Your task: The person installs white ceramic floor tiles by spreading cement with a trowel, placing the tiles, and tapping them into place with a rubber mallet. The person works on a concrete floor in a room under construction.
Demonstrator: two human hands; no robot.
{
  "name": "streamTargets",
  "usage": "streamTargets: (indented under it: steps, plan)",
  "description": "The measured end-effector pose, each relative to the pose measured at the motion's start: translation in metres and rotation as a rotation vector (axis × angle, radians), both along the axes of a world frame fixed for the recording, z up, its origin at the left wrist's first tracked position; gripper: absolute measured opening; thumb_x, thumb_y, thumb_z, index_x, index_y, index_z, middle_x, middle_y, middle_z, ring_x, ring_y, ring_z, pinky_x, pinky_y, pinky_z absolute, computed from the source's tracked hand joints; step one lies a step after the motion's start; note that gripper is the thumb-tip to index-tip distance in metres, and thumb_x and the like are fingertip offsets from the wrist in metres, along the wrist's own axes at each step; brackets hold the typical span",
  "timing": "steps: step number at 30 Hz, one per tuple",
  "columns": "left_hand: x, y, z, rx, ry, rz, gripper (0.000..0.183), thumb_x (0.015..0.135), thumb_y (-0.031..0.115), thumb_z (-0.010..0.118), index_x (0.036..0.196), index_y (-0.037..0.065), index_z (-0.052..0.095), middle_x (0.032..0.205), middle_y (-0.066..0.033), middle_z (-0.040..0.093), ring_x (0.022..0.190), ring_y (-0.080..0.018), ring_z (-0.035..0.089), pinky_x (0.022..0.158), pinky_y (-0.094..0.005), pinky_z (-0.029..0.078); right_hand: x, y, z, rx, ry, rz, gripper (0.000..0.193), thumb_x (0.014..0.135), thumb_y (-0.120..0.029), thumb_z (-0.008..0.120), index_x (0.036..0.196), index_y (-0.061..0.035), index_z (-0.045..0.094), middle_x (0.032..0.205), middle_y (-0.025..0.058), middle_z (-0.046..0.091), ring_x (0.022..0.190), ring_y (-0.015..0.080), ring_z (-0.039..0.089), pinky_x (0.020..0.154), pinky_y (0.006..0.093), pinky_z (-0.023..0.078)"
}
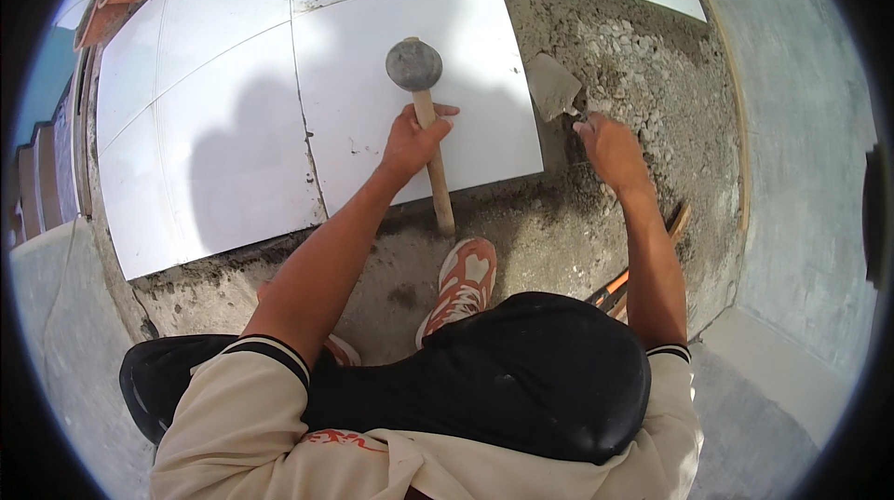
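My left hand (412, 141) is closed around the wooden handle of a rubber mallet (414, 64), just below its dark grey round head. The mallet is held over a large white tile (484, 62), with its handle end pointing back toward my shoe. In my right hand (610, 154) is the handle of a trowel (551, 86). Its flat, mortar-smeared blade lies at the right edge of the tile, over wet grey mortar (559, 20). Whether the blade touches the tile or only overlaps it, I cannot tell.
More white tiles (223, 62) extend left and far. Rough gravelly mortar (643, 81) covers the floor on the right, up to a grey wall (792, 109). By my right forearm lie an orange-and-black tool (610, 290) and a wood strip (682, 219). My shoe (466, 277) stands before the tile.
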State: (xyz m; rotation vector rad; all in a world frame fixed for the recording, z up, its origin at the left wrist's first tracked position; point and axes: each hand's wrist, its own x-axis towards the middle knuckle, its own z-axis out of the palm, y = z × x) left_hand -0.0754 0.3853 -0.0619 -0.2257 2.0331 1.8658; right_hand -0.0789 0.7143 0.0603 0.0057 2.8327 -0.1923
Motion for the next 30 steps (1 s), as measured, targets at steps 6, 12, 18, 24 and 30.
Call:
streamTargets:
  steps: [6,12,18,24,30]
  plan:
    - [-0.001,0.001,0.0,-0.008,0.017,-0.017,0.037,0.089,0.029,0.069,0.118,0.009,0.079,0.091,-0.0043,0.064,0.09,-0.0177,0.062,0.086,-0.0366,0.053,0.085,0.015,0.011,-0.002,-0.037,-0.042,0.04,0.108,-0.036,0.056,0.124,-0.0007,0.066,0.103,0.0314,0.071,0.098,0.0511,0.07,0.084,0.0588,0.056]
    - [-0.001,0.004,0.005,0.004,0.014,-0.009,0.036,0.091,0.028,0.068,0.118,0.007,0.078,0.097,-0.0044,0.067,0.092,-0.0168,0.06,0.087,-0.0364,0.052,0.132,0.023,0.015,0.029,-0.047,-0.08,0.041,0.108,-0.036,0.057,0.13,-0.0035,0.066,0.107,0.0289,0.071,0.096,0.049,0.071,0.083,0.0574,0.057]
    - [-0.002,0.003,0.006,-0.008,-0.007,-0.012,0.036,0.092,0.028,0.069,0.118,0.005,0.078,0.1,-0.0056,0.067,0.095,-0.017,0.06,0.089,-0.0363,0.051,0.158,0.026,0.016,0.027,-0.047,-0.092,0.04,0.107,-0.034,0.06,0.133,-0.0042,0.066,0.103,0.0272,0.071,0.094,0.0471,0.071,0.081,0.0555,0.057]
    - [-0.003,0.0,0.007,0.014,-0.019,-0.032,0.036,0.092,0.028,0.068,0.118,0.005,0.079,0.1,-0.0064,0.068,0.097,-0.0176,0.06,0.091,-0.0365,0.051,0.169,0.026,0.019,0.054,-0.049,-0.12,0.039,0.106,-0.032,0.063,0.134,-0.0054,0.067,0.108,0.025,0.07,0.095,0.0454,0.071,0.081,0.0545,0.056]
    - [-0.004,0.001,0.003,-0.009,0.017,-0.039,0.037,0.092,0.029,0.068,0.119,0.007,0.079,0.104,-0.0067,0.069,0.097,-0.0177,0.061,0.091,-0.0365,0.052,0.179,0.08,0.002,0.009,0.176,-0.22,0.043,0.107,-0.036,0.06,0.133,-0.0021,0.063,0.118,0.0276,0.068,0.102,0.0499,0.069,0.089,0.0547,0.055]
